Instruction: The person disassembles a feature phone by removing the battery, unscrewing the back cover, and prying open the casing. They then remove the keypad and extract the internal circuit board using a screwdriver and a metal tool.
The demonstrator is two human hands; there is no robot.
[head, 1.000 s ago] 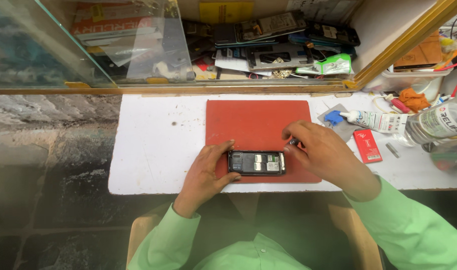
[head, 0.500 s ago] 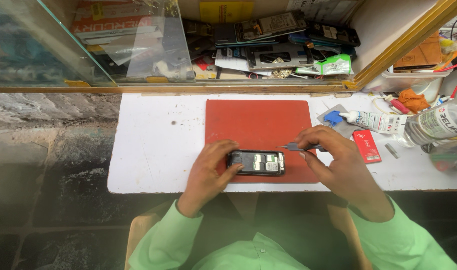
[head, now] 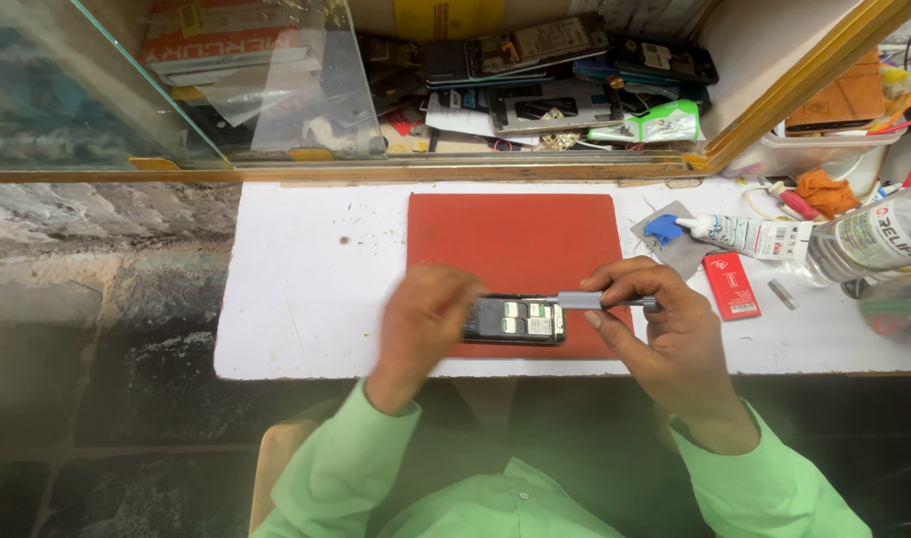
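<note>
A small black phone (head: 516, 321) with its back cover off lies on a red mat (head: 515, 249), near the mat's front edge. My left hand (head: 423, 324) rests on the phone's left end and steadies it. A grey screwdriver (head: 600, 301) lies level in my right hand (head: 655, 324), pinched between thumb and fingers, its tip pointing left over the phone's upper right corner. Whether the tip touches the phone is not clear. Both sleeves are light green.
The mat lies on a white table (head: 306, 289). To the right are a white glue tube (head: 750, 236), a blue piece on a grey pad (head: 665, 230), a small red pack (head: 732, 285) and a clear bottle (head: 864, 239). A glass case (head: 276, 90) of phone parts stands behind.
My right hand has drawn back to the right and now shows the screwdriver held level by the phone's corner. My left hand slid a little further over the phone's left end.
</note>
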